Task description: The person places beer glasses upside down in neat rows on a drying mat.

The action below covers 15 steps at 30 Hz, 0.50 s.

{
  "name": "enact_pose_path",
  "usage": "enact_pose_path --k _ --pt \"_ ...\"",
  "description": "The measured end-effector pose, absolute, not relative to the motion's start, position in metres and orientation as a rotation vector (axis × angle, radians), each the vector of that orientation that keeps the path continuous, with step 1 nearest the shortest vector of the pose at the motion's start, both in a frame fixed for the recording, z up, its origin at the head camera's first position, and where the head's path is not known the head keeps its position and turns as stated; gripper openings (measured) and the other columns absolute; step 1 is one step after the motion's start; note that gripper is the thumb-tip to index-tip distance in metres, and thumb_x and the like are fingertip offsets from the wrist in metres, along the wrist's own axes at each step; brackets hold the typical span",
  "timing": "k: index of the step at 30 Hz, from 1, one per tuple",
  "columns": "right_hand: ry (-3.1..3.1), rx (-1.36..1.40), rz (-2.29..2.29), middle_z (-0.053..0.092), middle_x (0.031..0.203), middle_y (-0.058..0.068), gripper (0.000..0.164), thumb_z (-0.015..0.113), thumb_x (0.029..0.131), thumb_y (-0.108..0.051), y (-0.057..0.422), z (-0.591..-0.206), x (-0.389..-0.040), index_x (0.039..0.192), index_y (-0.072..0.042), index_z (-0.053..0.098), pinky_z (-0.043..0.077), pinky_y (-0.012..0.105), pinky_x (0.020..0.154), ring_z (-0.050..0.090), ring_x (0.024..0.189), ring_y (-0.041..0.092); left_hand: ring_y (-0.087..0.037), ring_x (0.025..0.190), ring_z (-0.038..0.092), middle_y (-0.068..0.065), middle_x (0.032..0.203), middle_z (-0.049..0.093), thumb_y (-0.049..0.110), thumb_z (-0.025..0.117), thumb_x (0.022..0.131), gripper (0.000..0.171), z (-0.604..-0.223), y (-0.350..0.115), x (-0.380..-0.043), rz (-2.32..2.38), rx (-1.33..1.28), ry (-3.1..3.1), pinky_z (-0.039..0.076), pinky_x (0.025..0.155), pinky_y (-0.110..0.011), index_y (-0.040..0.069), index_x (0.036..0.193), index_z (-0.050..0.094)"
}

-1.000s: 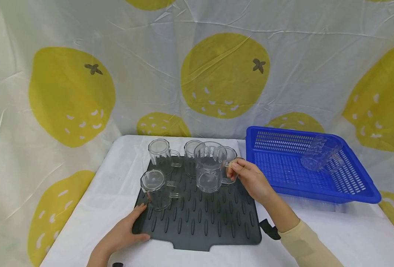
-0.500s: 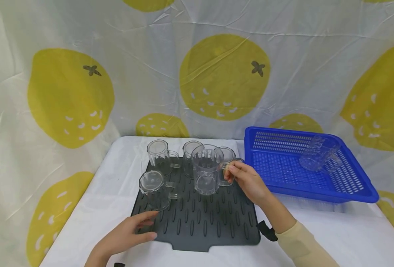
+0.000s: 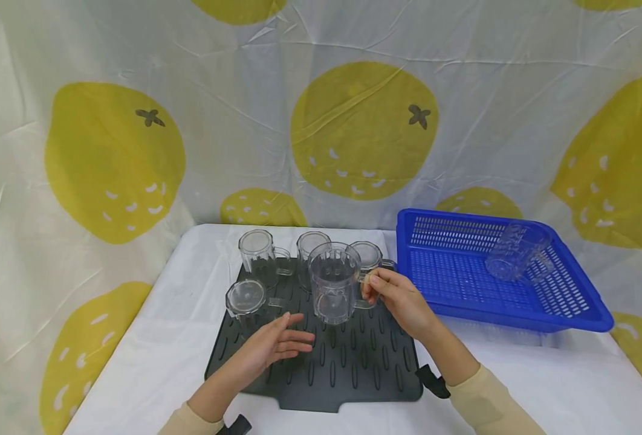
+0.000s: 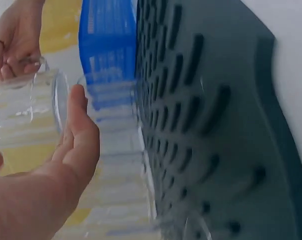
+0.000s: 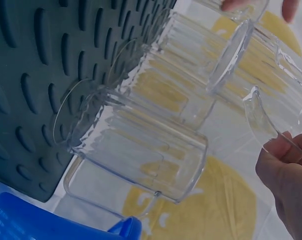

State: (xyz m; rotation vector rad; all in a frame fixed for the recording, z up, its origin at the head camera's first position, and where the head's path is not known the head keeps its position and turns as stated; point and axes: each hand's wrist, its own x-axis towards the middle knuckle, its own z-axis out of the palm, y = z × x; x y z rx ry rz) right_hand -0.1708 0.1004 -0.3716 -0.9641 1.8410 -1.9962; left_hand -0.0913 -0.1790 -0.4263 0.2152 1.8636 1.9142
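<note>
My right hand [image 3: 397,299] pinches the handle of a clear glass mug [image 3: 334,284], held mouth up above the dark ribbed drying mat [image 3: 348,377]. Just left of that mug and a little lower, my left hand [image 3: 272,344] reaches out with its fingers straight, touching nothing visible in the head view. In the left wrist view its fingertips come close to the mug's base end. Upside down on the mat stand several more glass mugs: one at the back left [image 3: 261,257], one at the front left [image 3: 247,302], partly behind my left hand, and others behind the held mug.
To the right stands a blue plastic basket [image 3: 435,311] with another clear glass mug [image 3: 517,254] lying on its side inside. A white cloth [image 3: 158,326] covers the table, and a lemon-print curtain [image 3: 234,121] hangs behind it.
My left hand has lifted off the mat's left edge and moved right and up toward the held mug. The mug in my right hand has shifted slightly left and down.
</note>
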Motion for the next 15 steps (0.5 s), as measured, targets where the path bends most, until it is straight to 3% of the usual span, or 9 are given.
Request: enact_pose_path --k 4,9,15 --pt "1.843 -0.974 -1.993 0.051 0.087 0.002 0.025 0.035 0.107 -0.011 0.101 -0.371 -0.169 0.091 0.000 0.051 0.044 0.029 0.073 0.048 0.076 0.020 -0.030 0.115 0.062 -0.025 0.130 0.058 0.066 0.025 0.098 0.092 -0.430 -0.166 -0.103 2.015 0.096 1.501 0.047 0.098 -0.038 -0.007 0.152 0.011" --pt "1.826 -1.007 -1.968 0.052 0.087 0.001 0.025 0.036 0.107 -0.011 0.100 -0.372 -0.168 0.091 -0.001 0.053 0.043 0.028 0.074 0.048 0.077 0.018 -0.022 0.107 0.065 -0.028 0.129 0.057 0.064 0.017 0.100 0.090 -0.432 -0.152 -0.116 2.061 0.072 1.256 0.052 0.086 -0.028 -0.008 0.151 -0.001" --pt "1.835 -1.038 -1.943 0.052 0.087 0.001 0.029 0.035 0.106 -0.010 0.100 -0.372 -0.167 0.090 0.008 0.050 0.044 0.027 0.074 0.048 0.077 0.022 -0.019 0.100 0.067 -0.018 0.117 0.066 0.061 0.017 0.102 0.083 -0.423 -0.146 -0.128 2.079 0.093 1.181 0.053 0.084 -0.028 -0.007 0.150 0.018"
